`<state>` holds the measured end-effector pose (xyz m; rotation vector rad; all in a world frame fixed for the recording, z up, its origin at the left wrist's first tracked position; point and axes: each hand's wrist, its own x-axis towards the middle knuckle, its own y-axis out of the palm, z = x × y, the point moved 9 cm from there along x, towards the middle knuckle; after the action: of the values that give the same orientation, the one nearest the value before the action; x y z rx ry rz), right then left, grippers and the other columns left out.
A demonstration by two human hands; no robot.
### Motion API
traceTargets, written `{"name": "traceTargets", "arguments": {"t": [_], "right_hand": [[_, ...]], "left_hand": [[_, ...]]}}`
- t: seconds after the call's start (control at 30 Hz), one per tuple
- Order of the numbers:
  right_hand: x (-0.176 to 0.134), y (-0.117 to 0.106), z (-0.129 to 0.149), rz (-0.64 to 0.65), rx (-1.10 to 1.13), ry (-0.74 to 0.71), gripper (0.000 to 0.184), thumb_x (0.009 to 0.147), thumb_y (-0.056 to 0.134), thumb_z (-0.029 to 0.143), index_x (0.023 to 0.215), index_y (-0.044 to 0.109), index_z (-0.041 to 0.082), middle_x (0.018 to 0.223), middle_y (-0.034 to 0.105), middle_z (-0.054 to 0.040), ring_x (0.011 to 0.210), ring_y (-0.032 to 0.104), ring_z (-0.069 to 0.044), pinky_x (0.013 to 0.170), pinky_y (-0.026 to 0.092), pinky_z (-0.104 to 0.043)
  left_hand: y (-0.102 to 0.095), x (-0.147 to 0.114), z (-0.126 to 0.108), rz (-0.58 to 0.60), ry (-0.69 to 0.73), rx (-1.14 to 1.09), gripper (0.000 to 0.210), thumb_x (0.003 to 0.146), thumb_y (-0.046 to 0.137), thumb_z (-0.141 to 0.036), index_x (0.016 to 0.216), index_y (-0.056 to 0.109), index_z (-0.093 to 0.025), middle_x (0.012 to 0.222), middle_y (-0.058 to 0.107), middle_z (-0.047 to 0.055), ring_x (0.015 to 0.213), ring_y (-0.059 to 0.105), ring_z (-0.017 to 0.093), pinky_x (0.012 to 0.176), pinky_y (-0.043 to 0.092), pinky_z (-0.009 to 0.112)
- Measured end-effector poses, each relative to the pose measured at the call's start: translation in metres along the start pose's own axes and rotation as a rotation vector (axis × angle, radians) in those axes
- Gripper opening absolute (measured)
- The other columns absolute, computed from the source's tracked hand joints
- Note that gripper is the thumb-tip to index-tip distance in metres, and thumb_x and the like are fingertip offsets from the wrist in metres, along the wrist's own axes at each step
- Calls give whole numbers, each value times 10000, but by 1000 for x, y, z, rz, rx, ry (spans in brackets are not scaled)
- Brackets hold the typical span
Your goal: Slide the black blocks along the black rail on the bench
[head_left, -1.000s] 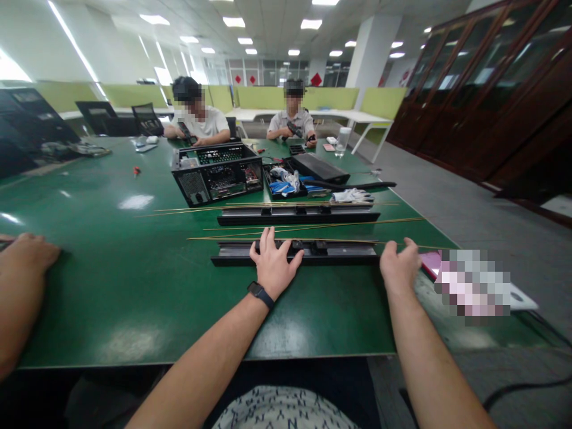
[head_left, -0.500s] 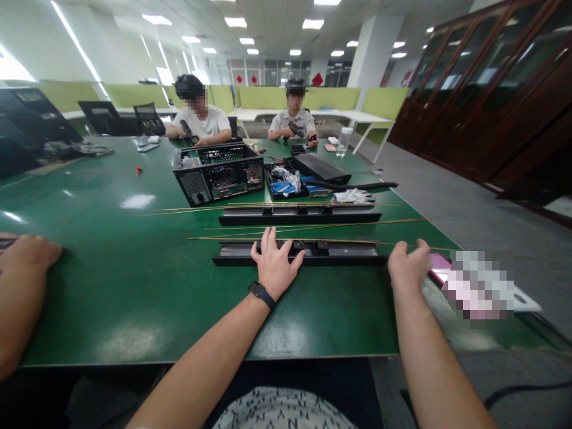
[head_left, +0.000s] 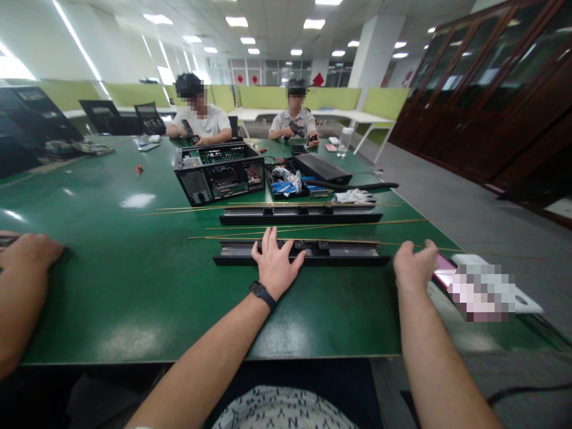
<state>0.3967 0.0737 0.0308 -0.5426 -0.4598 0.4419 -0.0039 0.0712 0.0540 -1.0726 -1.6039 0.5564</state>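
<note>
My left hand (head_left: 277, 262), wearing a black watch, lies with fingers spread over the nearer black rail (head_left: 348, 260). Small dark blocks (head_left: 320, 247) sit in that rail's channel beside my fingers. At the rail's right end is my right hand (head_left: 415, 268), its fingers curled around a thin brass-coloured rod (head_left: 447, 249) that runs sideways along the rail's far edge. The exact grip is partly hidden by the hand. Beyond, more thin rods (head_left: 313, 226) lie between this rail and a second black rail (head_left: 304, 219).
An open computer case (head_left: 218, 176), a tray with gloves (head_left: 286, 182) and a flat black box (head_left: 322, 167) stand farther back. Phones (head_left: 447, 271) lie at right. Another person's hand (head_left: 31, 259) rests at left. Two people sit opposite with power drills.
My right hand has moved slightly to the right, and a rod now reaches farther past it on the right. My left hand stays on the rail.
</note>
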Motion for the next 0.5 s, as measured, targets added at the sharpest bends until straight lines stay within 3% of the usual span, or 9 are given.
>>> {"name": "traceTargets", "arguments": {"t": [0.5], "right_hand": [[20, -1, -17, -47, 20, 5, 706, 906, 468, 398, 1505, 460, 23, 1512, 527, -288, 1401, 495, -383, 1205, 339, -456]], "left_hand": [[0, 0, 3, -9, 3, -1, 382, 945, 631, -573, 1185, 772, -312, 1655, 435, 166, 1556, 336, 378, 1183, 281, 678]]}}
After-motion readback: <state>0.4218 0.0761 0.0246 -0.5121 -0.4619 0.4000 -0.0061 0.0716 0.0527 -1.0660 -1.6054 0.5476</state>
